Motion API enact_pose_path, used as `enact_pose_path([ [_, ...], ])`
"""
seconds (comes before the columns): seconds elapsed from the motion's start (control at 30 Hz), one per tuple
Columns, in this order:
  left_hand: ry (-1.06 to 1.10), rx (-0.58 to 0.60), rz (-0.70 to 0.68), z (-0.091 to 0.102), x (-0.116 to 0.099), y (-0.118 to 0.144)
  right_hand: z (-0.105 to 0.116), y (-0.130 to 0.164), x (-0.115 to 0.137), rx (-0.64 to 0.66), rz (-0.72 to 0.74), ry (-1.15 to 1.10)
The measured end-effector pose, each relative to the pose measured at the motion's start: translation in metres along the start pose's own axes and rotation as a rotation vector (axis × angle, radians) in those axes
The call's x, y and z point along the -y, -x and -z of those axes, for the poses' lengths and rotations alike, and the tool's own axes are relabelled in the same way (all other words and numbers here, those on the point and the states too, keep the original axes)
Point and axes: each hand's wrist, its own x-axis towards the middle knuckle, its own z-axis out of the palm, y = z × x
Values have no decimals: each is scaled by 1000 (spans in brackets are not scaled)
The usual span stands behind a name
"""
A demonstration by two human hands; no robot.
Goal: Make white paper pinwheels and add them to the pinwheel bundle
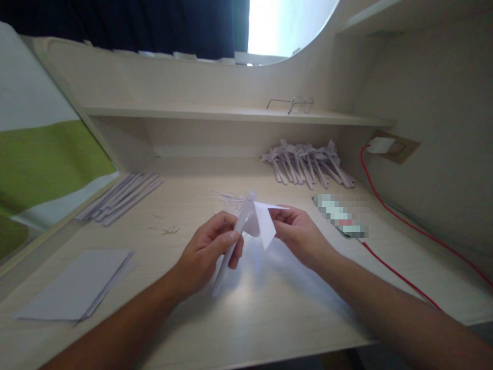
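A: What's the biggest thing in view?

B: The desk (pixel 269 318), pale wood, with a shelf (pixel 215 113) across its back. A pair of glasses (pixel 296 104) lies on the shelf.

A: And on the desk itself?

B: At the near left, a stack of sheets (pixel 77 285). Further back on the left, a row of long rolled strips (pixel 123 198). At the back right, a heap of finished folded pieces (pixel 308 164). A red cable (pixel 404 226) runs from a wall plug (pixel 381 145) down the right side and across the desk.

A: The hands?

B: Both meet above the middle of the desk. The left hand (pixel 206 252) is curled, thumb and fingers pinched on a paper stick (pixel 231 257) that slants down toward the desk. The right hand (pixel 300 234) is closed at the fingertips on a white paper flap (pixel 264 221) at the stick's top.

A: So where is the paper piece?

B: Held between the two hands, lifted off the desk, its top just in front of some thin scraps (pixel 231 199).

A: Anything smaller?

B: A few tiny bits (pixel 169 230) lie left of the left hand.
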Motion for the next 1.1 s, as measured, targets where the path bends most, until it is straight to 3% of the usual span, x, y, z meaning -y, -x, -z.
enact_pose_path([
  [0.1,-39,-152,-22,3,-5,0,4,-1,-2,-42,29,-56],
  [0.2,-136,-223,3,3,-7,0,5,2,0,-44,74,-63],
  [0.33,-287,-209,-19,2,-4,3,1,7,5,-20,114,-54],
  [0.53,-293,-167,-2,2,2,4,1,11,8,27,139,-46],
  [0.9,-372,-132,-59,1,-4,5,-3,12,8,-43,134,-39],
  [1.1,-404,-164,-85,1,1,5,-8,17,17,-84,161,89],
])
